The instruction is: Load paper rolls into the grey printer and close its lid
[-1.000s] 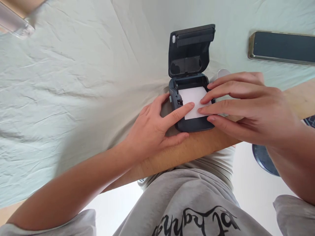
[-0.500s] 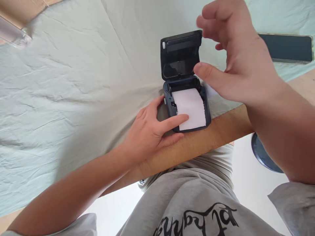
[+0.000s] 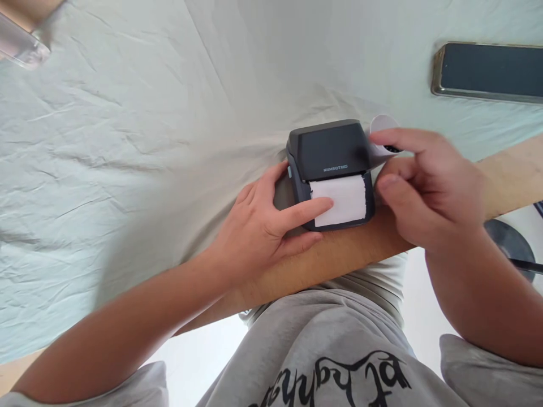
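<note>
A small black label printer [image 3: 328, 150] sits at the table edge with its lid down. White paper [image 3: 343, 192] lies over its front part. My left hand [image 3: 271, 217] grips the printer's left side, its index finger resting on the paper and another finger along the front edge. Beside the printer's right side is my right hand [image 3: 428, 181], slightly blurred, its fingers curled. A curled white paper piece [image 3: 384, 127] with a dark spot stands behind its fingertips; whether the fingers hold it I cannot tell.
A phone [image 3: 492, 70] lies on the pale cloth at the upper right. At the upper left are a clear plastic item [image 3: 23, 45] and part of a cardboard box [image 3: 34, 11]. A bare wooden table edge [image 3: 365, 243] runs along the front.
The printer's lid has swung from raised to down over the rear of the paper. My right hand has come down from above to the printer's right side. My left hand keeps its hold.
</note>
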Demonstrator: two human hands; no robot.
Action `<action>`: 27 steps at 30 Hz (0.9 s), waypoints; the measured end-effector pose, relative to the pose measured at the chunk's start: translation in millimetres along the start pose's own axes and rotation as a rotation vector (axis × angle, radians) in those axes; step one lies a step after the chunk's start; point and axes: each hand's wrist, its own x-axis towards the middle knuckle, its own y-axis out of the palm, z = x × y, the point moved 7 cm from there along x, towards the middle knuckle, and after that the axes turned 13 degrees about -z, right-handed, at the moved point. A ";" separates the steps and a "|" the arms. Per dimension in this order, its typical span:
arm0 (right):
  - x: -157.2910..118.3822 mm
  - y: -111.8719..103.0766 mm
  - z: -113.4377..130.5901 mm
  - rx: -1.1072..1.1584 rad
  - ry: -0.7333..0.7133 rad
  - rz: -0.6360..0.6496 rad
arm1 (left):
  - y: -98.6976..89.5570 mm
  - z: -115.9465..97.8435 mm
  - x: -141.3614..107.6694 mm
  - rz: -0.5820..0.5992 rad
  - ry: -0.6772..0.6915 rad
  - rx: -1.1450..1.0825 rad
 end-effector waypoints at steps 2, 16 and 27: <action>0.3 5.5 7.5 0.030 -0.113 -0.004 | -0.2 -1.1 -0.9 -0.040 0.010 0.004; -10.2 -2.7 40.4 -0.306 -0.281 -0.001 | -7.5 -2.7 4.3 -0.046 -0.032 -0.003; -12.7 6.7 24.8 -0.356 -0.166 0.147 | -3.9 0.9 3.6 0.002 -0.054 0.064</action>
